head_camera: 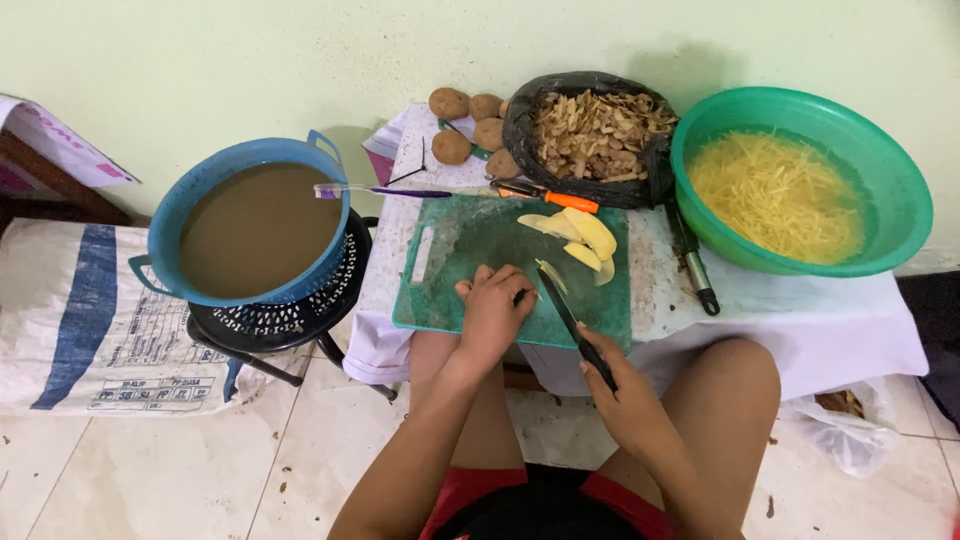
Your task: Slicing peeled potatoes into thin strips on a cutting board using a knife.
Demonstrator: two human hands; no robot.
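- Head view, looking down: one green plastic cutting board (470, 250), rectangular with rounded corners, lies on a low surface (800, 310) draped in white cloth.
- The left hand (492, 308) presses flat on the board, fingers curled together on a pale slice that is mostly hidden beneath them.
- The right hand (625, 395) has its grip clamped round the dark handle of one knife (572, 320); the thin blade angles up onto the board beside the left fingers.
- About four smooth yellow peeled potato pieces (585, 238) sit at the board's far right.
- Five or so brown unpeeled potatoes (470, 125) rest by the wall.
- One black bag (525, 135) holds dry, curled peelings.
- One round green basin (900, 190) holds fine yellow potato shreds in water.
- One blue tub (165, 225) holds murky brown water.
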